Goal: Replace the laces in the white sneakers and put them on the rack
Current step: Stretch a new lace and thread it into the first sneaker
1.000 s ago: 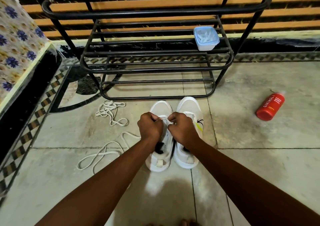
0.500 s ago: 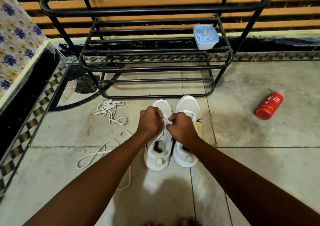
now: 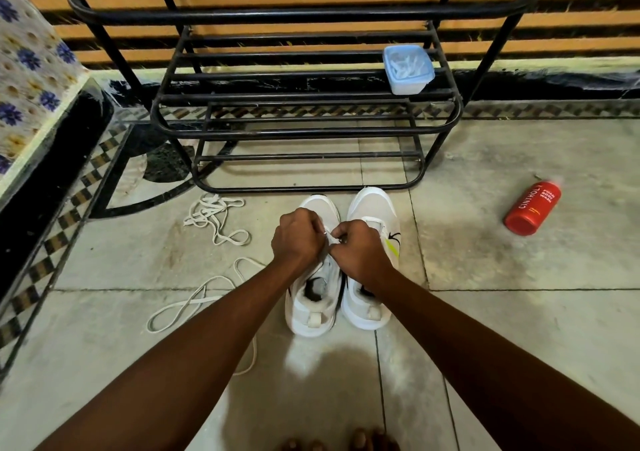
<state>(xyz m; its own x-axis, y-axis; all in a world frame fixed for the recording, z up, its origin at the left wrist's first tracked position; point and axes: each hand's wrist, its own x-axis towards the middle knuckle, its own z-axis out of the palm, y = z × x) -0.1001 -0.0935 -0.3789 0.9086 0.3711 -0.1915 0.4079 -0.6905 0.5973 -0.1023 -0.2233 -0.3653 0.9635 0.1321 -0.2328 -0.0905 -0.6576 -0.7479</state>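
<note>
both hands [image 3: 332, 243] now slightly higher, fists pinching lace [image 3: 330, 239] over left sneaker [image 3: 313, 305]

left sneaker [image 3: 313, 298]: its lacing area lies under both hands; only toe, heel and collar show.
lace [image 3: 329, 237]: a short white bit shows between the left hand [image 3: 299, 239] and right hand [image 3: 362, 253]; the grip itself is hidden.
rack [image 3: 304, 132]: top tiers cut off by the upper edge.
container [image 3: 408, 68] on the rack: contents too small to tell.
toes [image 3: 339, 443], nearer than the sneakers: cut by the bottom edge.
</note>
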